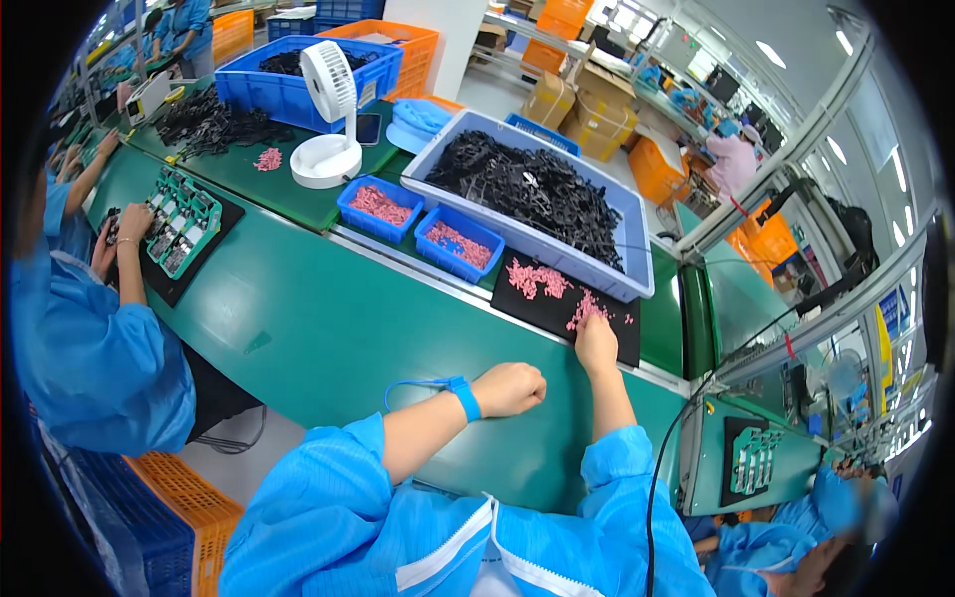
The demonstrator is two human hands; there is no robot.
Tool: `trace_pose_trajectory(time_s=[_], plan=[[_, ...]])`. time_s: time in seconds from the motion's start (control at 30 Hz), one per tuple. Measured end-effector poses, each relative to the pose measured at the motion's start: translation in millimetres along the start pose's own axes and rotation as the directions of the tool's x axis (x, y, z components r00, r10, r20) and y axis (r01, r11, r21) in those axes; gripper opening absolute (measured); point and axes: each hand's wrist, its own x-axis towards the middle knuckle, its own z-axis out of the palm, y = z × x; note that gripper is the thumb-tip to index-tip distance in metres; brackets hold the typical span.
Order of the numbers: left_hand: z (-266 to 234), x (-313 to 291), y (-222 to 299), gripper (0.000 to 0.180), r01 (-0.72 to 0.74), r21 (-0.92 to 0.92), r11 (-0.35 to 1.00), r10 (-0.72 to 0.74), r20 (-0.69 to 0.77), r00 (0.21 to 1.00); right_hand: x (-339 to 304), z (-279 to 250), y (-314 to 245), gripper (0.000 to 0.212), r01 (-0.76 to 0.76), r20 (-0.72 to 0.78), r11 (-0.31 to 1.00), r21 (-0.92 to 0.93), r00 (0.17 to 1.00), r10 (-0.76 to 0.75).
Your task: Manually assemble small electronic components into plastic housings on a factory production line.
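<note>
My left hand is curled closed above the green work surface, a blue wrist strap around its wrist. Whatever the curled fingers may hold is hidden. Farther right, my right hand reaches over a black mat, its fingers drawn together at the edge of a pile of small pink pieces. Its fingertips touch the pile, but I cannot tell what is between them. More pink pieces fill two small blue bins left of the mat.
Behind the mat stands a large grey-blue tub of black parts. A white fan and a blue crate stand back left. At left, a co-worker's hands work at a green tray. A black cable hangs beside my right arm.
</note>
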Motion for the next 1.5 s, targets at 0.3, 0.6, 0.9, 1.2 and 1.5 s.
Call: trace_pose_trajectory(time_s=[0.3,0.6,0.9,1.2,1.5], plan=[[14,-18,7,0.007,0.012,-0.098,0.995,-0.021,-0.099,0.995,-65,-12,-9,0.004,0.092,-0.121,0.979,0.182,0.99,-0.071],[17,-15,12,0.007,0.049,-0.18,0.983,-0.084,-0.188,0.979,-104,-25,-44,0.007,0.025,0.041,0.986,0.163,0.999,-0.032],[26,-13,15,0.007,0.072,-0.228,0.971,-0.12,-0.206,0.971,-113,-26,-38,0.006,0.036,0.078,0.98,0.196,0.996,-0.052],[32,-2,24,0.007,0.06,-0.202,0.978,-0.107,-0.231,0.967,-115,-34,-21,0.006,0.114,0.032,0.971,0.211,0.992,-0.123],[30,8,36,0.007,0.125,-0.274,0.954,-0.206,-0.29,0.934,-124,-41,-24,0.01,-0.003,-0.065,0.737,0.676,0.996,0.063]])
